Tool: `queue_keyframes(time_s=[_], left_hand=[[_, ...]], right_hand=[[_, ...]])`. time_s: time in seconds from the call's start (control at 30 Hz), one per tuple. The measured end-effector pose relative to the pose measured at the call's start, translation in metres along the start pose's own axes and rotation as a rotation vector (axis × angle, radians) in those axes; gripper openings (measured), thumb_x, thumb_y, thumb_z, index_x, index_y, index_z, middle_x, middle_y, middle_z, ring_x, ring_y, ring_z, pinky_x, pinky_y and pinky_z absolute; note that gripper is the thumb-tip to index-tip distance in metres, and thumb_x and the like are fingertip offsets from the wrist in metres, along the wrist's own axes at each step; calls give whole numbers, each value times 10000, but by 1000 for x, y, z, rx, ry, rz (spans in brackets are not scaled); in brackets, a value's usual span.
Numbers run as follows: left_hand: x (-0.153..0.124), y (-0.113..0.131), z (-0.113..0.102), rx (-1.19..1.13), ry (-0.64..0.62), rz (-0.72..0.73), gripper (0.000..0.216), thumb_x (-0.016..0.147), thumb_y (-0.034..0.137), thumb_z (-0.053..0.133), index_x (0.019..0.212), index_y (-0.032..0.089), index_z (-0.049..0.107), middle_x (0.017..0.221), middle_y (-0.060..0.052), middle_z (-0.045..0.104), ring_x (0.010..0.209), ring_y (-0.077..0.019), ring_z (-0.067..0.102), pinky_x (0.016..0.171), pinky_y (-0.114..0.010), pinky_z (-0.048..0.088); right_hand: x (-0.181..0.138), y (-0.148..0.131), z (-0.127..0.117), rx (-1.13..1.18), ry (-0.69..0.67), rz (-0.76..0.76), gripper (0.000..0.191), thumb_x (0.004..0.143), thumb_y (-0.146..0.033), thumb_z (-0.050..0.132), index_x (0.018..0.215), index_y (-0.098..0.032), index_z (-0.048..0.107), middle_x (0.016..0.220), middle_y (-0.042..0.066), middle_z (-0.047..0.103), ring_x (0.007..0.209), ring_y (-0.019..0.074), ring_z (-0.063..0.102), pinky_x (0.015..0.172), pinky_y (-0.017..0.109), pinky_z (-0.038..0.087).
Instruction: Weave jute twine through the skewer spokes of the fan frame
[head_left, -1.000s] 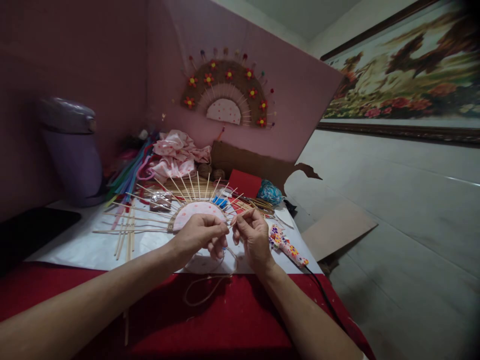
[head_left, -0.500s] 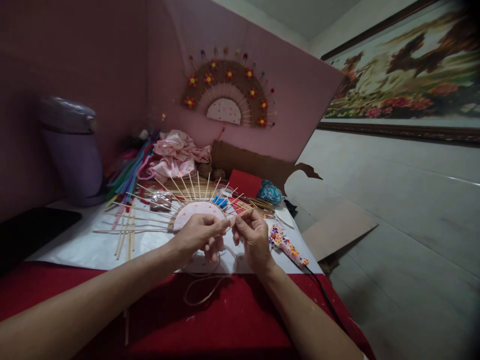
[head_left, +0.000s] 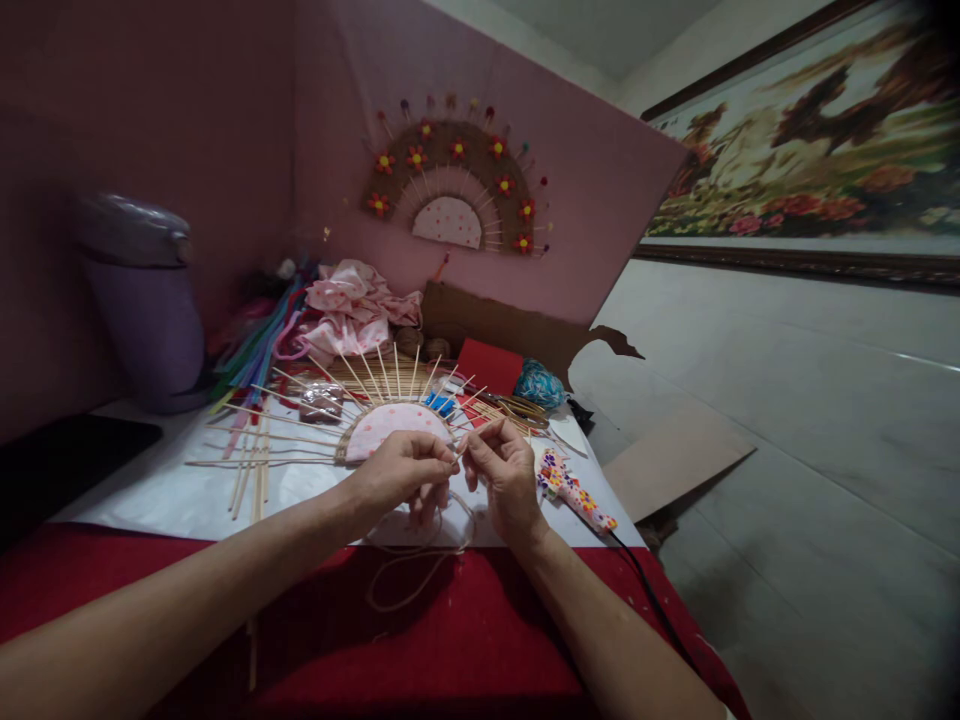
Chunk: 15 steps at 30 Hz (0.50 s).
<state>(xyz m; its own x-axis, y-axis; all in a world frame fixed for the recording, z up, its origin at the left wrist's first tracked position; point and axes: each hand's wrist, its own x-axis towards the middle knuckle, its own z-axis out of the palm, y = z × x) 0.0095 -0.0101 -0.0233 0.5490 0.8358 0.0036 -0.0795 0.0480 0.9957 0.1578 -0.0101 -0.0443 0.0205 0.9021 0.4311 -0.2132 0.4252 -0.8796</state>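
Observation:
My left hand [head_left: 409, 475] and my right hand [head_left: 499, 470] meet fingertip to fingertip, both closed in a pinch. They grip a thin length of twine [head_left: 409, 598], whose loose loop hangs below them over the table's front. Just behind my hands lies a half-round piece covered in pink dotted cloth [head_left: 390, 428]. Thin wooden sticks [head_left: 300, 436] fan out from its curved rim, and a brown cord edge runs along it. My fingers cover its lower right corner.
A flowered glue gun [head_left: 574, 490] with a black cable lies at the right. Behind are crumpled pink cloth [head_left: 356, 305], blue yarn [head_left: 540, 383], scissors [head_left: 525, 410] and red card [head_left: 491, 365]. A purple bin [head_left: 146, 330] and a dark flat object [head_left: 75, 460] are left. A finished fan [head_left: 450, 222] hangs behind.
My left hand has shifted very slightly, its fingertips a little lower and closer in. The twine loop and the stick fan stay where they were.

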Motion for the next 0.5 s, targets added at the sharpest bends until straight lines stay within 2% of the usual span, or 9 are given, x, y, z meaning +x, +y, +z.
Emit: queue_keyframes(time_s=[0.23,0.5], left_hand=[[0,0,-1,26,22,9,220,747,351,591,667,153,539,404,24,568,250,-82,448,278,-169,300],[-2,5,1,-28,37,-16,71,672,211,559,676,140,566,433,9,592,262,-91,476,282,-170,313]], right_hand=[[0,0,0,-7,-4,-3,184,775,-286,645,727,-189,496,596,-43,570,424,65,442,381,174,359],[0,1,1,13,-20,0,190,768,-276,650,724,-190,486,620,-38,591,426,62,445,382,175,368]])
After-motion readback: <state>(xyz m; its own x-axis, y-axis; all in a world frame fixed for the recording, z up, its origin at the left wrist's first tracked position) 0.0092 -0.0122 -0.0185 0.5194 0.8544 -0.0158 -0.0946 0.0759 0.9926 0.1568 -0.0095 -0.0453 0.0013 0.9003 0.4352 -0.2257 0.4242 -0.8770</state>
